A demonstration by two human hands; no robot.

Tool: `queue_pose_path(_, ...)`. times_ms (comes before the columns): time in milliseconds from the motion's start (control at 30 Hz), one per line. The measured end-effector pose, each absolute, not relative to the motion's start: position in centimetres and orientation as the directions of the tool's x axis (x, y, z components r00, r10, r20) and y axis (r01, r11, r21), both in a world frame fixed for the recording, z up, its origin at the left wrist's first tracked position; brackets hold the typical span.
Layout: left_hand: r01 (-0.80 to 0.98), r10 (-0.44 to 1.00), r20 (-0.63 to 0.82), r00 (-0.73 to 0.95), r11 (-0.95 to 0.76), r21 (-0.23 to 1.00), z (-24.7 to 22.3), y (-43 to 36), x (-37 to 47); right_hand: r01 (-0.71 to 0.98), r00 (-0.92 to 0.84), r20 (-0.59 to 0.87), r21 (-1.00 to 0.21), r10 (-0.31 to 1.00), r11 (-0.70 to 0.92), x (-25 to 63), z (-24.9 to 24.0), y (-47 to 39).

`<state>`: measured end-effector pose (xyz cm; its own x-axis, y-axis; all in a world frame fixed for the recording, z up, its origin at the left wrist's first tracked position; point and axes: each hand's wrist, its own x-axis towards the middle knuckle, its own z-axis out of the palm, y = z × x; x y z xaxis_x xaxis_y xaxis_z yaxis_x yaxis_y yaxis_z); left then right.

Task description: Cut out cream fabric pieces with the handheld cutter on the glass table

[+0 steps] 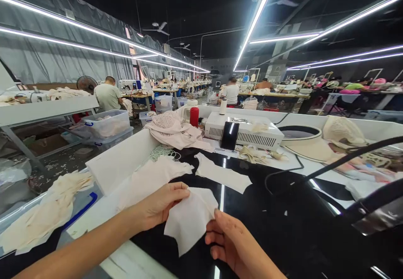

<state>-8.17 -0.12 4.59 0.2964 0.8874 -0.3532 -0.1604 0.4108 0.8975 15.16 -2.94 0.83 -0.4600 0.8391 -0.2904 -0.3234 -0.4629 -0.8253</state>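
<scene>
A small white fabric piece (190,220) is stretched between my two hands above the glossy black tabletop (277,237). My left hand (163,203) pinches its upper left edge between thumb and fingers. At its right edge, my right hand (228,237) grips it between thumb and forefinger, the other fingers curled below. Just beyond, a second cut fabric piece (223,173) lies flat on the black surface. Left of that, a larger heap of pale fabric (154,178) rests at the table's side, partly behind my left hand.
A white slotted box (244,130) stands at the back, a phone (229,136) leaning on it. Near it are a red thread spool (194,116) and a visor hat (304,142). A black bent arm (346,159) crosses the right side. Co-workers sit farther off.
</scene>
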Motion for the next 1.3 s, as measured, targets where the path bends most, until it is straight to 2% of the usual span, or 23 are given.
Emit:
queue_pose_path(300,-0.064,0.814,-0.42,0.401,0.482,0.874,2.7,-0.6,-6.4,-0.329,-0.427,-0.267,-0.844,0.864,-0.424,15.9,1.0,-3.4)
queue_pose_path(633,-0.01,0.843,-0.398,0.362,0.431,0.902,2.1,-0.5,-5.8,-0.28,-0.434,-0.285,-0.859,0.855,-0.429,16.6,0.8,-3.6)
queue_pose_path(967,0.15,0.882,-0.329,0.338,0.294,0.944,4.1,-0.3,-6.0,-0.188,-0.512,-0.291,-0.88,0.808,-0.436,17.3,-0.1,-4.6)
queue_pose_path(1133,0.246,0.855,-0.289,0.431,0.197,0.949,5.0,-0.7,-5.8,-0.254,-0.534,-0.206,-0.886,0.82,-0.388,17.3,0.7,-5.4)
queue_pose_path(1200,0.309,0.831,-0.26,0.491,0.113,0.944,5.1,-0.7,-5.8,-0.308,-0.492,-0.202,-0.869,0.847,-0.386,16.9,0.9,-5.2)
queue_pose_path(1300,0.369,0.803,-0.252,0.54,0.043,0.928,5.1,-0.4,-5.8,-0.359,-0.326,-0.248,-0.86,0.912,-0.362,16.5,0.7,-4.4)
